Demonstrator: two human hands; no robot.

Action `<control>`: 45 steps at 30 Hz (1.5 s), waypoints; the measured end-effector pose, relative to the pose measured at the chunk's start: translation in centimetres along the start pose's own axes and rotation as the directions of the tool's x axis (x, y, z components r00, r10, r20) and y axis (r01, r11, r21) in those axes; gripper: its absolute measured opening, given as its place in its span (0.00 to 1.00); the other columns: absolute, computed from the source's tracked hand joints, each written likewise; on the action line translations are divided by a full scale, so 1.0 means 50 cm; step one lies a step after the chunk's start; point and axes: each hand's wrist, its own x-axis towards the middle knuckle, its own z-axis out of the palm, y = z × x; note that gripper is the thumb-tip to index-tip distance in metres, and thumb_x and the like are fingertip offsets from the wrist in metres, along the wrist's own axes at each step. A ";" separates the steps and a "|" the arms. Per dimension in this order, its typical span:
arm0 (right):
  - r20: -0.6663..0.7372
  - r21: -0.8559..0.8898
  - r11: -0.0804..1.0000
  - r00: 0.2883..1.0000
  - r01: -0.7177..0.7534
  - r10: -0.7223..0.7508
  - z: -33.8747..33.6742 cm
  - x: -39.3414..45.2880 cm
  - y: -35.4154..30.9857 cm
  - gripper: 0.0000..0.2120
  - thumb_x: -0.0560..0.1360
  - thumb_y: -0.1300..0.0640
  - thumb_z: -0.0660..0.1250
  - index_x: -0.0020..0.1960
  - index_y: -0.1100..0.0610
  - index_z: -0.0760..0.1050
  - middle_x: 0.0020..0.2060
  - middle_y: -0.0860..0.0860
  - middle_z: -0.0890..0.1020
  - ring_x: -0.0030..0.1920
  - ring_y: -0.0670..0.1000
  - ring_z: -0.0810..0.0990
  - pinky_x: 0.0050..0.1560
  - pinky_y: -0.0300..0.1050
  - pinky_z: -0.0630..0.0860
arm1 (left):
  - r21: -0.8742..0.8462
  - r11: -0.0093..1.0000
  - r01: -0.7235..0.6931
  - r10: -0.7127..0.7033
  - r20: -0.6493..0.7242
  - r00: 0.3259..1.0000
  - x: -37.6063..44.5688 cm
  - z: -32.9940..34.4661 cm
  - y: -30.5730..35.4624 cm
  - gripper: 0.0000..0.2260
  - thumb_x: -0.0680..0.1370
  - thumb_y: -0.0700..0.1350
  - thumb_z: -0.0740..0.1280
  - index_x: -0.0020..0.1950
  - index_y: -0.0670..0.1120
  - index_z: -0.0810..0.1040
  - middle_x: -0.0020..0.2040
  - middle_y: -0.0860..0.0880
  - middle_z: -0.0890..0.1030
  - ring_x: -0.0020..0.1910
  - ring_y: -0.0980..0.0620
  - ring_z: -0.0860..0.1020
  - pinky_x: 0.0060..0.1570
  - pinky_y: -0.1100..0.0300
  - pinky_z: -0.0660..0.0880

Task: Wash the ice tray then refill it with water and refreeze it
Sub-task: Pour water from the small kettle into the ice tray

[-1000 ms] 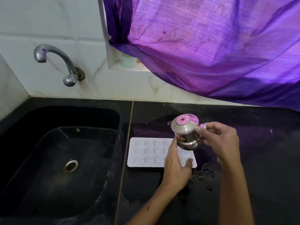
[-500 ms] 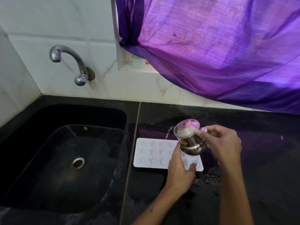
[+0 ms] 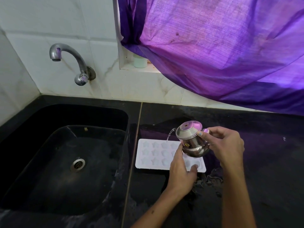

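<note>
White ice tray (image 3: 153, 155) lies flat on the black tabletop, sink (image 3: 65, 162) at nine o'clock. Right hand (image 3: 225, 145) grips a tilted steel pot (image 3: 190, 140), pouring water into it; left hand (image 3: 181, 171), fingers straight, steadies both.

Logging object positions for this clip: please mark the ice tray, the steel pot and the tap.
ice tray (image 3: 153, 155), head view, on its bare left half with star moulds.
steel pot (image 3: 191, 142), head view, on its shiny side wall.
tap (image 3: 72, 52), head view, on the curved spout.
</note>
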 end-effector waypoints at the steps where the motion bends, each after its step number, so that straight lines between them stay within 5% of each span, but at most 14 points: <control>1: -0.002 0.008 1.000 1.000 -0.002 0.002 -0.001 0.000 0.002 0.07 0.66 0.48 0.78 0.36 0.44 0.80 0.33 0.44 0.84 0.41 0.49 0.83 0.49 0.56 0.80 | 0.003 1.000 0.000 0.000 -0.003 1.000 0.000 0.000 0.001 0.33 0.74 0.37 0.68 0.73 0.55 0.58 0.61 0.67 0.68 0.58 0.78 0.63 0.54 0.82 0.60; 6: 0.014 0.136 0.990 0.999 -0.044 0.043 -0.004 0.000 0.013 0.07 0.64 0.49 0.79 0.35 0.43 0.81 0.31 0.44 0.84 0.40 0.49 0.84 0.47 0.56 0.81 | 0.011 1.000 -0.024 0.025 -0.042 0.999 -0.001 -0.004 0.006 0.33 0.73 0.37 0.68 0.72 0.58 0.59 0.65 0.63 0.69 0.63 0.69 0.65 0.55 0.80 0.60; 10: 0.079 0.288 0.954 0.995 -0.081 0.061 -0.007 0.000 0.010 0.09 0.66 0.56 0.78 0.45 0.55 0.83 0.35 0.52 0.85 0.37 0.48 0.84 0.41 0.46 0.82 | 0.031 0.998 -0.045 0.048 -0.092 0.995 0.000 -0.008 0.010 0.35 0.73 0.37 0.69 0.73 0.58 0.58 0.69 0.61 0.67 0.66 0.67 0.63 0.63 0.70 0.62; 15: 0.117 0.355 0.930 0.992 -0.092 0.053 0.002 -0.004 -0.001 0.05 0.67 0.58 0.77 0.42 0.55 0.83 0.37 0.56 0.85 0.42 0.55 0.85 0.45 0.52 0.82 | 0.051 0.997 -0.057 0.064 -0.157 0.985 0.000 -0.017 0.013 0.36 0.73 0.38 0.69 0.75 0.56 0.55 0.72 0.58 0.66 0.70 0.62 0.63 0.68 0.64 0.62; 25: 0.037 0.161 0.987 0.999 0.003 -0.009 0.032 -0.011 -0.028 0.13 0.65 0.51 0.79 0.31 0.35 0.80 0.31 0.40 0.83 0.41 0.49 0.84 0.48 0.57 0.81 | 0.041 0.999 0.009 -0.004 -0.136 0.991 0.004 -0.026 0.002 0.35 0.72 0.38 0.69 0.75 0.51 0.58 0.70 0.57 0.69 0.69 0.60 0.65 0.68 0.56 0.65; 35: 0.019 0.023 0.999 0.999 0.047 -0.047 0.040 -0.008 -0.031 0.07 0.66 0.51 0.78 0.34 0.45 0.80 0.32 0.43 0.83 0.39 0.48 0.82 0.45 0.48 0.79 | 0.027 0.999 0.022 -0.020 -0.102 0.995 0.002 -0.028 0.002 0.34 0.72 0.37 0.69 0.74 0.52 0.58 0.66 0.61 0.69 0.63 0.69 0.65 0.65 0.66 0.64; 45: 0.047 -0.006 0.999 0.998 0.050 -0.050 0.048 -0.012 -0.036 0.05 0.67 0.52 0.77 0.42 0.50 0.84 0.34 0.48 0.84 0.40 0.46 0.81 0.38 0.41 0.72 | 0.013 0.999 0.041 -0.040 -0.109 0.993 0.003 -0.028 -0.004 0.34 0.73 0.38 0.68 0.75 0.49 0.57 0.68 0.57 0.70 0.66 0.63 0.66 0.67 0.64 0.63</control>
